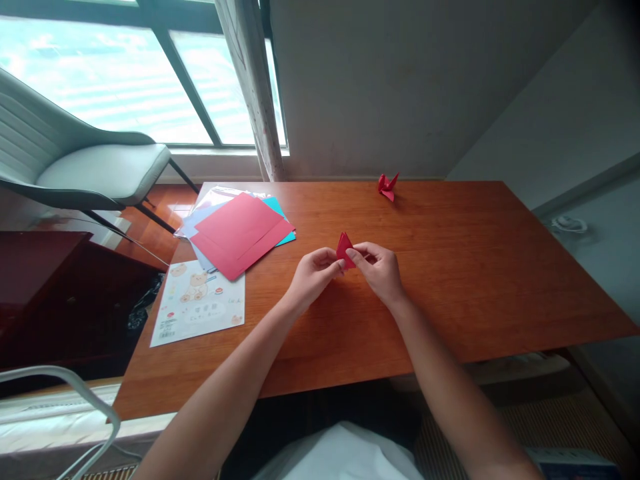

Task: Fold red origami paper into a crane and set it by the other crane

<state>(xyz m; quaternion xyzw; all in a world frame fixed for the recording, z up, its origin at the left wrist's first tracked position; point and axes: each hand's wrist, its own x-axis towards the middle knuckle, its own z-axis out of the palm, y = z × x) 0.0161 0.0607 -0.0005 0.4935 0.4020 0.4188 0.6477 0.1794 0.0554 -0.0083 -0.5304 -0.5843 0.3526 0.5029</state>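
A small folded piece of red paper [345, 247] is held just above the middle of the wooden table [475, 267]. My left hand [314, 273] pinches its left side with thumb and fingers closed. My right hand [379, 268] pinches its right side, fingers curled round the fold. Both hands meet at the paper. A finished red paper crane [387, 186] stands at the table's far edge, well apart from my hands.
A stack of coloured sheets with red on top [239, 232] lies at the far left of the table, a printed sheet with cartoon bears [200, 301] in front of it. A grey chair [85, 167] stands by the window. Wall runs behind the table.
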